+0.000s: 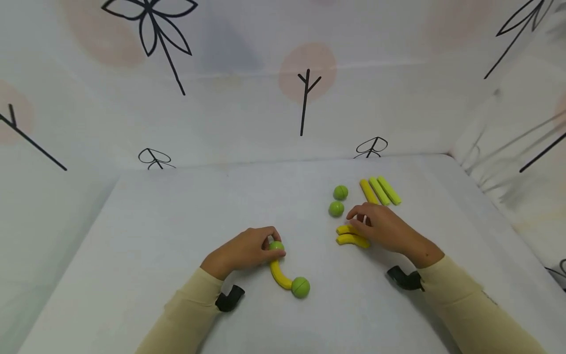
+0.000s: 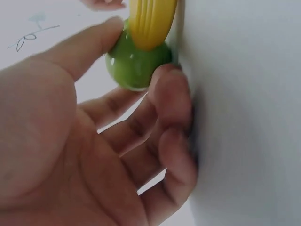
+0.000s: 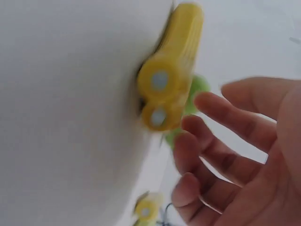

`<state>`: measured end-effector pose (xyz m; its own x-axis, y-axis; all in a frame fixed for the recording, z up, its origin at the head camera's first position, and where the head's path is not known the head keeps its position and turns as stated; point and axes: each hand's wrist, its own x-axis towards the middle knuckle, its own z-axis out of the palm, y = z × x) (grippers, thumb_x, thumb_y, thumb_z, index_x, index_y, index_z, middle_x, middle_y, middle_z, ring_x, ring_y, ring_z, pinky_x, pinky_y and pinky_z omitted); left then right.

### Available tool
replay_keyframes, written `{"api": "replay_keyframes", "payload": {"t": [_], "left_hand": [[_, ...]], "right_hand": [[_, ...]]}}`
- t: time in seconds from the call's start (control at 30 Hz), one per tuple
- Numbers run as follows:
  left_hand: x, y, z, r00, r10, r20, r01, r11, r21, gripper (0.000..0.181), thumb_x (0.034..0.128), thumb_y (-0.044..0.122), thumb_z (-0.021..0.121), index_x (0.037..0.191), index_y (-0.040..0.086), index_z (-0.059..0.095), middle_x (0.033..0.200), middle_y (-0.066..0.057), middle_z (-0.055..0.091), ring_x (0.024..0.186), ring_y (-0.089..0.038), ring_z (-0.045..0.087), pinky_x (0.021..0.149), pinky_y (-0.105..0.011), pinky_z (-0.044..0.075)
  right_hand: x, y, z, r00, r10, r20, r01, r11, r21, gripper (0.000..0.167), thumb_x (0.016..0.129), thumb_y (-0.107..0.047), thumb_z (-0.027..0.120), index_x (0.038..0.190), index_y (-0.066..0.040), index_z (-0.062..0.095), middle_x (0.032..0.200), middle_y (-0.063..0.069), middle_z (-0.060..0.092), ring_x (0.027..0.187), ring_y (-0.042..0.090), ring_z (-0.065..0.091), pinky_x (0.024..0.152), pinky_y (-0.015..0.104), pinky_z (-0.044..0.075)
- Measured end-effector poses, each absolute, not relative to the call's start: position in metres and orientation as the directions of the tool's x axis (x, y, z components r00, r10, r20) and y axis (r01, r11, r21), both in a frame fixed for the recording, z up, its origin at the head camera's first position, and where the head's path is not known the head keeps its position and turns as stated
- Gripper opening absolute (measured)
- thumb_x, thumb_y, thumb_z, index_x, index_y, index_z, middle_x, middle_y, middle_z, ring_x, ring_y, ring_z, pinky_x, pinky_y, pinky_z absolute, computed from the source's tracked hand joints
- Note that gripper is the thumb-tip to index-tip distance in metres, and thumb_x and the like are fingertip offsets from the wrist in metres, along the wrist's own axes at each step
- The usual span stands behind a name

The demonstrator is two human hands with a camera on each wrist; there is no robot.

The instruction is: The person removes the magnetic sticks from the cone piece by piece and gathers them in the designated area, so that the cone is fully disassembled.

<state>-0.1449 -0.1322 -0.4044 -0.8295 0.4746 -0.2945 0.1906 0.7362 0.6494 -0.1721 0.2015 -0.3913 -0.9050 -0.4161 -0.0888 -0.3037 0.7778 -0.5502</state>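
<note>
My left hand (image 1: 249, 250) pinches a green ball (image 1: 276, 246) between thumb and fingers. In the left wrist view that glossy ball (image 2: 134, 66) meets the end of a ribbed yellow curved stick (image 2: 153, 21). The stick's other end touches a second green ball (image 1: 300, 287) on the table. Over at the right, my right hand (image 1: 384, 226) hovers with loosely bent fingers above two yellow curved sticks (image 1: 351, 240) lying side by side. The right wrist view shows a gap between its fingers and these sticks (image 3: 181, 42), whose near ends carry pale round spots.
Beyond the right hand lie a straight yellow stick (image 1: 368, 191) and two yellow-green sticks (image 1: 389, 191). Two more green balls (image 1: 340, 192) sit left of them. White cloth covers the table (image 1: 199, 201), and a printed curtain (image 1: 247, 113) hangs behind it.
</note>
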Motion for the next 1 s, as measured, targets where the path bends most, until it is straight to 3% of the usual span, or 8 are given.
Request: {"api": "replay_keyframes", "payload": {"t": [0.23,0.5,0.8,1.0], "left_hand": [[-0.140,-0.119,-0.407,-0.875,0.430,-0.223,0.219,0.762,0.609,0.030,0.0936,0.041,0.069,0.114,0.020,0.063,0.076,0.005,0.059,0.066,-0.011,0.052,0.061,-0.025,0.043],[-0.139,-0.112,-0.404,-0.856,0.459,-0.239,0.215,0.735,0.643,0.050,0.0858,0.034,0.079,0.129,0.017,0.059,0.082,0.004,0.060,0.074,-0.012,0.054,0.066,-0.027,0.045],[-0.139,-0.109,-0.407,-0.858,0.456,-0.238,0.176,0.695,0.697,0.056,0.0840,0.026,0.081,0.133,0.014,0.056,0.086,0.005,0.063,0.074,-0.012,0.056,0.070,-0.027,0.047],[-0.139,-0.106,-0.410,-0.874,0.428,-0.230,0.145,0.682,0.717,0.057,0.0820,0.026,0.083,0.131,0.014,0.056,0.084,0.006,0.064,0.077,-0.012,0.058,0.073,-0.030,0.047]], "right_hand": [[-0.167,0.169,-0.383,-0.887,-0.461,-0.020,-0.373,0.741,-0.559,0.013,0.097,-0.013,0.062,0.105,-0.008,0.071,0.083,-0.002,0.061,0.075,0.013,0.052,0.063,0.025,0.046],[-0.164,0.125,-0.383,-0.847,-0.529,-0.046,-0.422,0.724,-0.546,0.015,0.096,-0.017,0.065,0.107,-0.010,0.072,0.085,-0.003,0.063,0.072,0.010,0.053,0.064,0.024,0.047],[-0.160,0.102,-0.395,-0.807,-0.579,-0.117,-0.398,0.680,-0.615,0.030,0.094,-0.020,0.069,0.120,-0.005,0.069,0.089,-0.003,0.067,0.072,0.008,0.055,0.066,0.022,0.049],[-0.155,0.102,-0.398,-0.808,-0.580,-0.101,-0.389,0.655,-0.648,0.026,0.090,-0.023,0.075,0.110,-0.007,0.073,0.084,-0.006,0.068,0.074,0.008,0.056,0.066,0.021,0.049]]}}
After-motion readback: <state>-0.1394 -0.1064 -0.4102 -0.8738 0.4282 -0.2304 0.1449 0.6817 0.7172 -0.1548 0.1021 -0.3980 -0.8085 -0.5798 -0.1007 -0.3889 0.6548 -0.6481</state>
